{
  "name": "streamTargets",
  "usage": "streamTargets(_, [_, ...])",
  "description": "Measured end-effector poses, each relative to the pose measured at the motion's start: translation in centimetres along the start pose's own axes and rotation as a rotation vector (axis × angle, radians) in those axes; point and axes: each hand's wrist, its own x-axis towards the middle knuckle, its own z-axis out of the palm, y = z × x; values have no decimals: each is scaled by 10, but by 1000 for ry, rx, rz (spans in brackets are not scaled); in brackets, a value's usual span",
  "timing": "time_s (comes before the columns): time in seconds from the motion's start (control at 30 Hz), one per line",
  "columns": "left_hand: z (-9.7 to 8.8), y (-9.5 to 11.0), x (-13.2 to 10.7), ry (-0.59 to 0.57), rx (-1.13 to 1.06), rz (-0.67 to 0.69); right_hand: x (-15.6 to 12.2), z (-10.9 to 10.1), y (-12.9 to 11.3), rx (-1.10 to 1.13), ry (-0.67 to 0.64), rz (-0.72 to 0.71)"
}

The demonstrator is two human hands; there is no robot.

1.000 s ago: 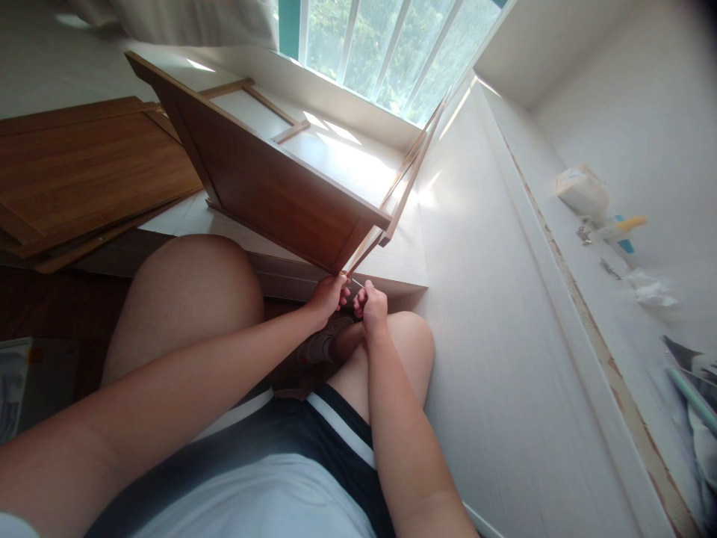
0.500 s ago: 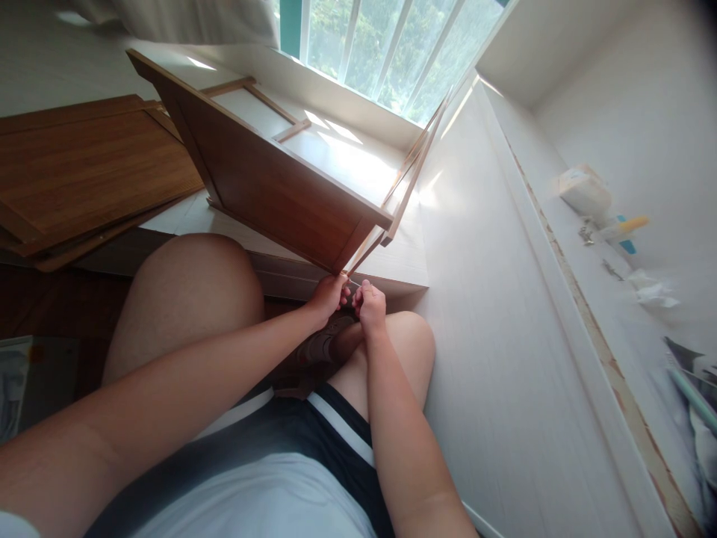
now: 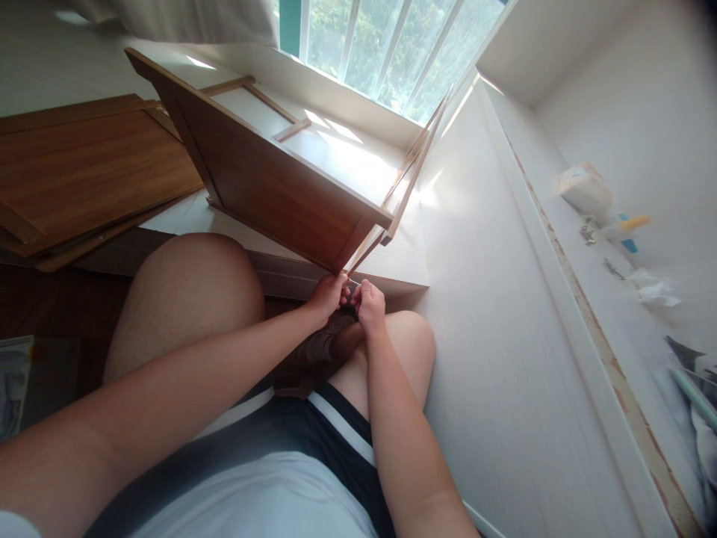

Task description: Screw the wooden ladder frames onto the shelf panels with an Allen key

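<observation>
The person sits with knees drawn up, and both forearms run out between them so the hands meet close to the body. The left hand (image 3: 328, 293) has its grip curled shut on the bottom corner of the brown panel (image 3: 269, 183), seemingly to steady that corner. At its 3 o'clock, almost touching, the right hand (image 3: 370, 302) is fisted tight and pinches a thin sliver (image 3: 352, 282), too small to identify, against the same corner. The panel, joined to slim rails (image 3: 411, 168), leans up towards 11 o'clock, its low corner tipped to the hands, probably for reach. It rests on the white ledge (image 3: 400, 261). Flat boards (image 3: 84, 172) lie stacked at 9 o'clock, apart. The window (image 3: 381, 45) stands at 12 o'clock.
</observation>
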Motion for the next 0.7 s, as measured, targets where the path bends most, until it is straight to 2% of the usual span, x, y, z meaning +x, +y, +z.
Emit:
streamTargets(0.33, [-1, 0, 0, -1, 29, 1, -2, 3, -11, 142, -18, 195])
streamTargets(0.7, [0, -1, 1, 4, 34, 12, 1, 2, -7, 231, -34, 235])
